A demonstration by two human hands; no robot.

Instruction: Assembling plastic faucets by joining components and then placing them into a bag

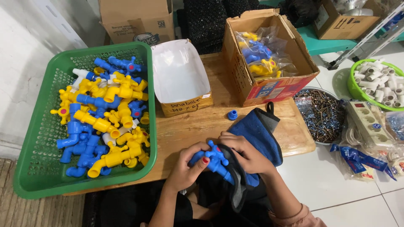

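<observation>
Sitting at the near edge of a low wooden board (198,126), the person is gripping a blue plastic tap (214,161) with both hands: the left hand (186,166) is closing around its body, the right hand (248,154) is pressing a blue cloth (261,132) against it. Just beyond, a small blue cap (232,114) is lying loose. A green basket (40,155) of blue and yellow taps is crowding the left side. Farther back, an empty white-lined box (179,73) and a cardboard box (269,86) of bagged taps are standing side by side.
</observation>
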